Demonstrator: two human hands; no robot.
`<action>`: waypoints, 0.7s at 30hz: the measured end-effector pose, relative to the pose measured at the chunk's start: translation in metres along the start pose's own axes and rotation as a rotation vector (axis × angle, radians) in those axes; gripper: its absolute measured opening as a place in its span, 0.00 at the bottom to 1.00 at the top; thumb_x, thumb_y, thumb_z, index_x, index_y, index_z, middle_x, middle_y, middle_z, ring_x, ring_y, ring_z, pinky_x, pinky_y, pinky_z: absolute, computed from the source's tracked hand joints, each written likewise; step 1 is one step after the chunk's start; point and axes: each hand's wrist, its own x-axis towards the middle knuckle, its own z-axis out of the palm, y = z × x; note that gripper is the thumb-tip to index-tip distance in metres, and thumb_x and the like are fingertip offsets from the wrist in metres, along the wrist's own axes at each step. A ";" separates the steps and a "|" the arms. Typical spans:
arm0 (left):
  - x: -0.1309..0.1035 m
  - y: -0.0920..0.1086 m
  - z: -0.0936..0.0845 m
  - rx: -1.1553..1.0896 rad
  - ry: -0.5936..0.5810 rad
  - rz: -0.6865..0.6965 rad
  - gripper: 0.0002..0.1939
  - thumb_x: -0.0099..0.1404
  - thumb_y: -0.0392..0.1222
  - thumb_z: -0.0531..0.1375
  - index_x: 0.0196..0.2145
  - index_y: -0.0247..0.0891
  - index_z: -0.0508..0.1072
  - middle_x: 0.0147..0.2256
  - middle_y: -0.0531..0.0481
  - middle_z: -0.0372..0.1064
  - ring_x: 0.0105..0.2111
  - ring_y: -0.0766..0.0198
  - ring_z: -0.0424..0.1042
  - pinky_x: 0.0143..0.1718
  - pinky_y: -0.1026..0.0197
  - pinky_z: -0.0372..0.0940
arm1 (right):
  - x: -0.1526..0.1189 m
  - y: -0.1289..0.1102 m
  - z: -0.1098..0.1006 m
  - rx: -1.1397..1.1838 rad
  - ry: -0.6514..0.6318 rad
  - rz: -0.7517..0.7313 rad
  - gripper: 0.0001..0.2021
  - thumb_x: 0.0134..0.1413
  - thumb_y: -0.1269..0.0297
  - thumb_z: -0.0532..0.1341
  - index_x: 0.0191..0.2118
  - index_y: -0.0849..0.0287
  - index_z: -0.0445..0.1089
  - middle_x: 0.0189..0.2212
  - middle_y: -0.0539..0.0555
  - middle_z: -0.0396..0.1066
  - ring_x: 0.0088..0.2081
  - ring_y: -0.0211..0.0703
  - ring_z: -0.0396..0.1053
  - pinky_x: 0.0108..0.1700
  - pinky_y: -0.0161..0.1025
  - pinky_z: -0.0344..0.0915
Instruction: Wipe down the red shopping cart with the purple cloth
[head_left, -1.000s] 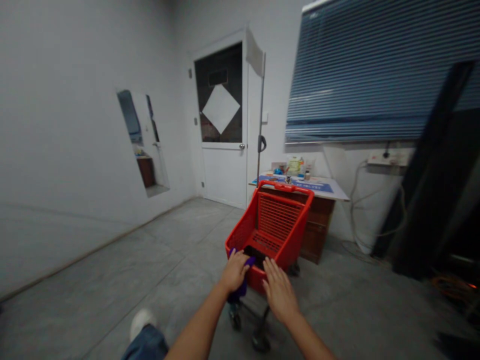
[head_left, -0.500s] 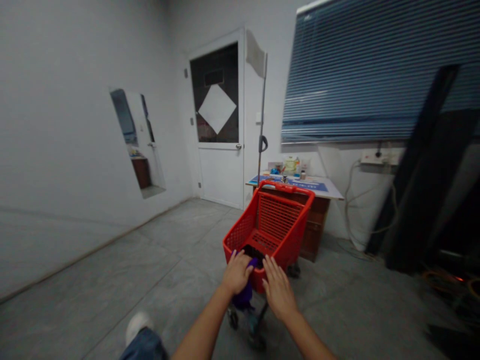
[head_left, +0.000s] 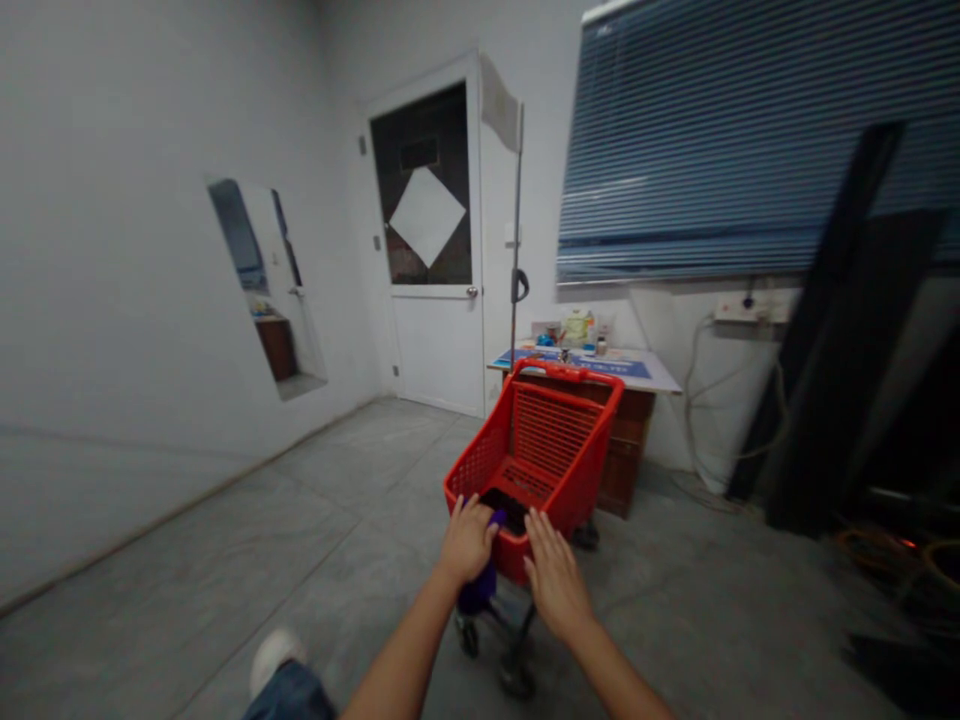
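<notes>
A red plastic shopping cart [head_left: 559, 425] stands in front of me on dark wheels. At its near rim, my left hand [head_left: 466, 548] is closed on a purple cloth [head_left: 478, 592], part of which hangs down outside the basket. My right hand [head_left: 556, 578] rests against the same rim, farther right, with fingers stretched out and nothing in it. Something black [head_left: 504, 508] lies in the near end of the basket; my left hand partly hides it.
Behind the cart is a desk [head_left: 660, 370] with bottles and small items on top. A pole with a pale flag [head_left: 501, 105] rises beside it. A white door [head_left: 439, 345] and a mirror [head_left: 274, 290] are at left. Dark panels [head_left: 840, 370] lean at right.
My left hand and the purple cloth have shifted slightly left along the cart's near rim. My right hand stays in nearly the same place. The view has turned slightly.
</notes>
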 end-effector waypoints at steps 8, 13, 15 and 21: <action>-0.004 0.025 0.009 -0.029 0.003 0.101 0.17 0.71 0.40 0.47 0.52 0.37 0.68 0.54 0.43 0.69 0.63 0.55 0.56 0.66 0.45 0.41 | -0.001 -0.002 0.001 0.007 0.002 0.024 0.30 0.62 0.66 0.47 0.69 0.60 0.43 0.68 0.55 0.45 0.68 0.44 0.42 0.65 0.46 0.48; 0.002 0.007 0.005 -0.020 -0.040 0.003 0.18 0.71 0.42 0.47 0.53 0.39 0.68 0.55 0.45 0.68 0.63 0.53 0.54 0.66 0.43 0.40 | 0.000 -0.005 -0.005 0.017 -0.045 0.034 0.30 0.61 0.67 0.47 0.69 0.59 0.45 0.68 0.53 0.43 0.68 0.43 0.41 0.66 0.46 0.47; 0.002 0.004 0.005 -0.018 -0.026 -0.032 0.18 0.70 0.41 0.47 0.53 0.39 0.69 0.55 0.45 0.68 0.63 0.53 0.54 0.66 0.43 0.41 | 0.001 -0.005 -0.004 0.025 -0.034 0.040 0.30 0.60 0.68 0.47 0.69 0.58 0.45 0.68 0.53 0.43 0.68 0.43 0.41 0.66 0.46 0.48; -0.003 0.025 0.007 -0.038 -0.028 0.051 0.18 0.71 0.42 0.47 0.52 0.37 0.69 0.54 0.44 0.69 0.63 0.55 0.55 0.67 0.47 0.40 | 0.000 -0.006 -0.002 0.052 -0.009 0.048 0.29 0.61 0.66 0.47 0.68 0.61 0.46 0.68 0.55 0.44 0.68 0.44 0.41 0.66 0.46 0.47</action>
